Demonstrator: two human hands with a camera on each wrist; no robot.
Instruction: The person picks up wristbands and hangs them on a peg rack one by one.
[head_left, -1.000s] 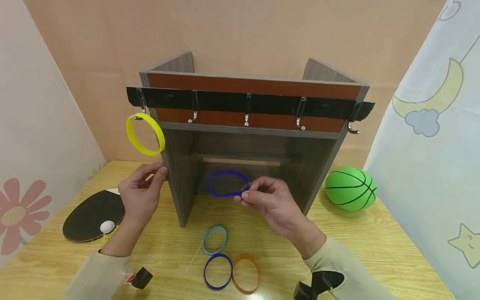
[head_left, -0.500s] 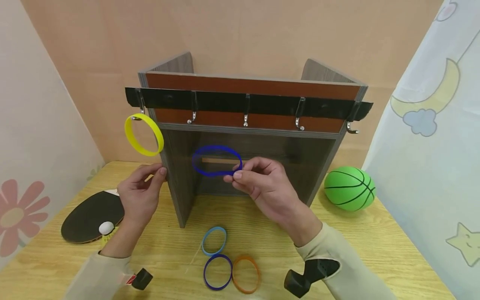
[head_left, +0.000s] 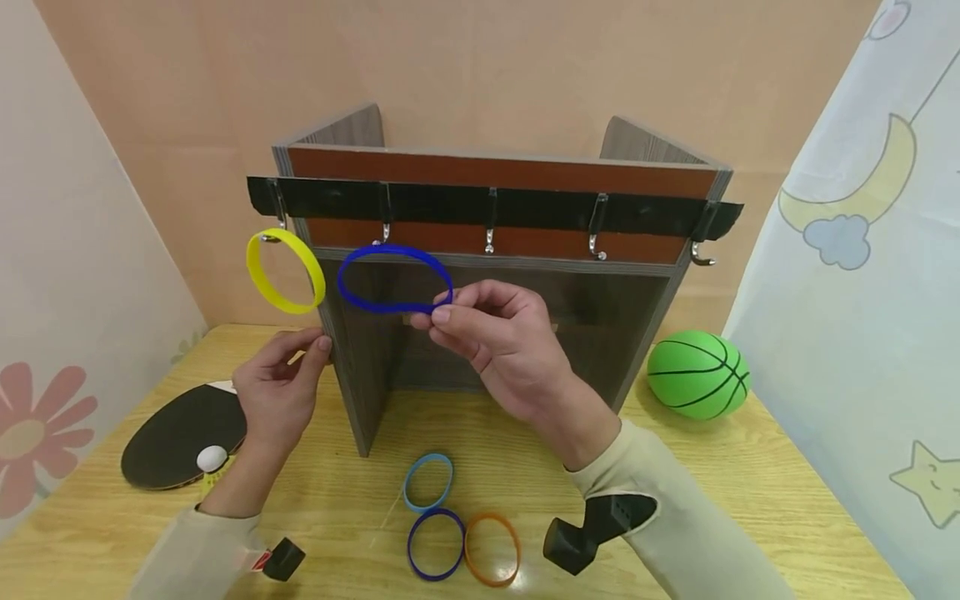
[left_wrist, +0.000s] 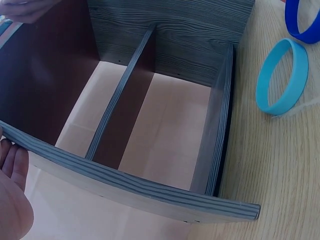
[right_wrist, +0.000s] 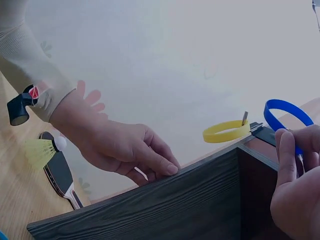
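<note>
My right hand (head_left: 510, 342) pinches a dark blue silicone wristband (head_left: 393, 248) between thumb and fingers. The band hangs out to the left of the fingertips, its upper rim right at the second hook (head_left: 386, 235) from the left. My left hand (head_left: 277, 387) holds the front edge of the wooden shelf's left side panel (head_left: 348, 367), thumb at the edge. Just above that hand, a yellow wristband (head_left: 315, 279) hangs on the leftmost hook. The right wrist view shows the blue band (right_wrist: 285, 104) near the yellow band (right_wrist: 225, 132).
On the table lie a light blue wristband (head_left: 429, 482), another dark blue wristband (head_left: 437, 544) and an orange wristband (head_left: 492, 549). A table tennis bat (head_left: 176, 433) and a shuttlecock (head_left: 212, 457) lie at left. A green ball (head_left: 698, 375) sits right of the shelf. More hooks line the black strip (head_left: 442, 202).
My right hand has moved up and left with the dark blue wristband, from inside the shelf's opening to the second hook. My left hand has stayed on the side panel.
</note>
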